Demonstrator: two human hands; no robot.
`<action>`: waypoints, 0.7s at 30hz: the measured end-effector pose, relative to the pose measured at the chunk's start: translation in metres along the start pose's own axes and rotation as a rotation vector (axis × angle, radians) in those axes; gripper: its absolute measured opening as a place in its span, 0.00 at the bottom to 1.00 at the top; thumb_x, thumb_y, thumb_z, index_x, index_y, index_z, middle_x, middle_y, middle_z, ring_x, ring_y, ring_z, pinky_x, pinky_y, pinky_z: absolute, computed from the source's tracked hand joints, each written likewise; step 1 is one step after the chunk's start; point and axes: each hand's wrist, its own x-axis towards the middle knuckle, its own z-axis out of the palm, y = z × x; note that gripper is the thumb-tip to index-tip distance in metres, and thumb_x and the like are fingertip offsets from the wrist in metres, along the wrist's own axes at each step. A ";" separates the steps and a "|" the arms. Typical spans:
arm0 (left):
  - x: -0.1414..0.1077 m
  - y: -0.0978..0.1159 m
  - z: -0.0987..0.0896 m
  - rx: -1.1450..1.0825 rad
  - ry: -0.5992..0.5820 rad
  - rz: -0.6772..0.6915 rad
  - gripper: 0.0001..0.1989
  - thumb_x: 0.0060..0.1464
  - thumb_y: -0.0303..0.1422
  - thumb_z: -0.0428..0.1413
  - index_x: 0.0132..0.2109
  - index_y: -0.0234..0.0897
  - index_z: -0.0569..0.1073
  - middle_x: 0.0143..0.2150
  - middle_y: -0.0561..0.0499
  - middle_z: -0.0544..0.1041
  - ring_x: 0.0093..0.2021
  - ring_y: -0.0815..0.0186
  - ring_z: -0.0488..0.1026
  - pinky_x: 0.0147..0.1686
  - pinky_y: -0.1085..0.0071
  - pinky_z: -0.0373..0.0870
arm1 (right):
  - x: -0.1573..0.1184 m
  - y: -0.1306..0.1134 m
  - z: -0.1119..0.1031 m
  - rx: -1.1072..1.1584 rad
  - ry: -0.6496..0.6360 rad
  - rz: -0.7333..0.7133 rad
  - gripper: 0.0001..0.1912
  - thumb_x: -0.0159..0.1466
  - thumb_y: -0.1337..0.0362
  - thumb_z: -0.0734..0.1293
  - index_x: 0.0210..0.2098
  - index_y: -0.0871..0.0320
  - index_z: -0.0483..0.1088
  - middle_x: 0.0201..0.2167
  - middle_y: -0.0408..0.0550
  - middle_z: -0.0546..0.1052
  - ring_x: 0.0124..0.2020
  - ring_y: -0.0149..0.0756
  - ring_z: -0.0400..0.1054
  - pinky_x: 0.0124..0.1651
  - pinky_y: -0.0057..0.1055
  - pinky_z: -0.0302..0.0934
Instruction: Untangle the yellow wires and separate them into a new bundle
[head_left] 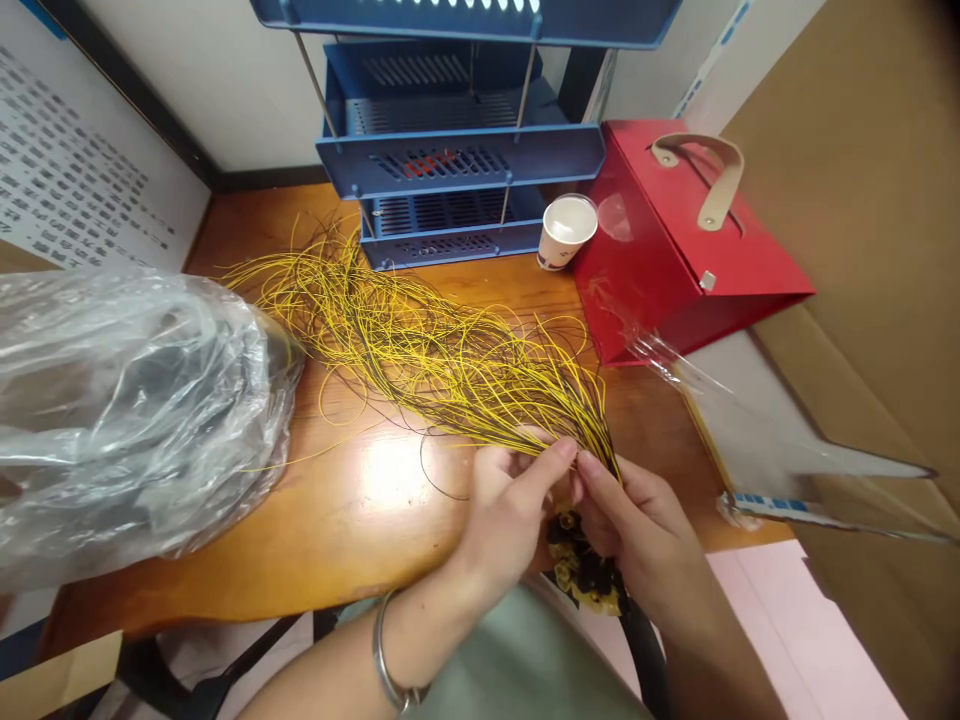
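A large loose bundle of thin yellow and black wires (450,350) spreads across the wooden table and narrows toward me at the right. My left hand (517,500) is closed on the wires near their gathered end, thumb and finger pinched. Close beside it, my right hand (637,520) wraps the same bundle from the other side, its thumb tip almost meeting the left one. Below the hands hangs a clump of dark and yellowish ends (585,565), partly hidden by my fingers. What lies exactly between the fingertips is too small to tell.
A blue tiered tray (465,165) stands behind the wires, with a paper cup (568,235) and a red box (660,240) to its right. Clear plastic bags (142,420) cover the table's left side. Cardboard (862,200) rises at the right.
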 end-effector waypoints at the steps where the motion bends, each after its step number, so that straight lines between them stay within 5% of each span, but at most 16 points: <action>1: 0.000 -0.002 0.000 -0.036 0.009 -0.008 0.19 0.57 0.41 0.63 0.25 0.34 0.71 0.21 0.53 0.68 0.22 0.73 0.61 0.22 0.75 0.52 | 0.000 0.001 0.000 0.007 0.003 -0.001 0.24 0.67 0.45 0.69 0.26 0.57 0.66 0.19 0.35 0.51 0.21 0.26 0.38 0.22 0.27 0.37; 10: 0.002 0.015 -0.004 -0.615 0.061 0.029 0.09 0.54 0.30 0.59 0.27 0.33 0.74 0.31 0.50 0.70 0.37 0.67 0.70 0.41 0.72 0.70 | 0.004 0.012 -0.007 0.133 0.033 0.058 0.24 0.64 0.45 0.72 0.26 0.58 0.66 0.18 0.32 0.48 0.18 0.24 0.37 0.19 0.25 0.35; 14: 0.003 0.048 -0.015 -0.722 0.081 0.012 0.09 0.58 0.29 0.56 0.29 0.34 0.72 0.27 0.52 0.68 0.36 0.65 0.73 0.42 0.68 0.72 | 0.003 0.010 -0.010 0.187 0.100 0.073 0.25 0.62 0.46 0.74 0.24 0.58 0.66 0.19 0.32 0.46 0.19 0.23 0.36 0.20 0.23 0.35; 21: 0.026 0.119 -0.030 -0.644 0.062 0.087 0.11 0.69 0.31 0.45 0.40 0.34 0.69 0.22 0.56 0.68 0.22 0.70 0.68 0.30 0.70 0.70 | 0.002 0.009 -0.014 0.218 0.103 0.068 0.25 0.60 0.45 0.75 0.24 0.57 0.67 0.19 0.31 0.45 0.18 0.22 0.35 0.19 0.23 0.35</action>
